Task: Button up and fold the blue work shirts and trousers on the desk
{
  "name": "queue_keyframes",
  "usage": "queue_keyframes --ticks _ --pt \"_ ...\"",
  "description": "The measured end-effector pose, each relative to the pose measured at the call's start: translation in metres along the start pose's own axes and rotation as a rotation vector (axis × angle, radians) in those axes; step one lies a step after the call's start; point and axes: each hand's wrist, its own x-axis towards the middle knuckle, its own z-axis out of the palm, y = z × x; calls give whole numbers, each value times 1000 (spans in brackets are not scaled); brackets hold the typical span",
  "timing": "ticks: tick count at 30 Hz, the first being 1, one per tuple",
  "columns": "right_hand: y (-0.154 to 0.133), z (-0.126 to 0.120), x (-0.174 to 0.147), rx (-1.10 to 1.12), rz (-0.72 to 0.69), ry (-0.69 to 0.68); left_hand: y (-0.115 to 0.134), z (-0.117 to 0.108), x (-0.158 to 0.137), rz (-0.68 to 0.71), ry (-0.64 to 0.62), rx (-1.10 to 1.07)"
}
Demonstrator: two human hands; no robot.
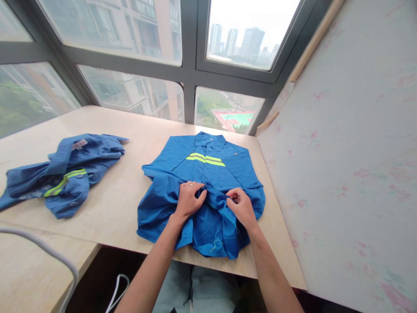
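A blue work jacket (228, 174) with yellow-green reflective stripes lies front up, its collar toward the window and its sleeves folded in over the chest. The lower front is partly parted and bunched up. My left hand (191, 199) pinches the fabric at the front opening near the middle. To its right, my right hand (240, 206) has its fingers curled closed on the other front edge. What exactly sits between the fingertips is too small to see. A loose pale thread (215, 245) hangs on the cloth near the hem.
A second crumpled blue garment (87, 161) with a reflective stripe lies on the wooden tabletop (130, 217) at left. A flowered wall (342, 174) borders the right side, windows the back. A grey cable (48, 248) curves at lower left, with a white cord (116, 289) below the table edge.
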Motion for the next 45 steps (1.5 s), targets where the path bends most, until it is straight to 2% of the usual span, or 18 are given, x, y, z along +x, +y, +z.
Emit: queue_keyframes --ticks 2,7,10,12,15,22,29,32,39,45 --pt "-1 0 0 -142 -90 -40 -1 3 -1 2 7 25" --pt "-27 6 4 -465 -506 -185 0 5 -1 4 11 85" --pt "-46 18 13 -618 -612 -334 0 5 -1 6 -9 102" --pt "-51 27 21 -725 -606 -402 0 5 -2 3 -26 106" --pt "-44 36 34 -828 -572 -429 0 4 -3 6 -58 113" --pt "-6 36 41 -684 -529 -308 0 4 -4 19 -73 82" --pt "3 36 38 -734 -563 -326 0 3 -2 -26 -101 78" --pt "4 36 39 -641 -542 -338 0 3 -1 -57 -99 61" --pt "7 33 42 -240 -431 -425 0 2 0 -114 -62 -37" --pt "3 31 42 -159 -345 -476 -1 1 2 -135 -96 -78"
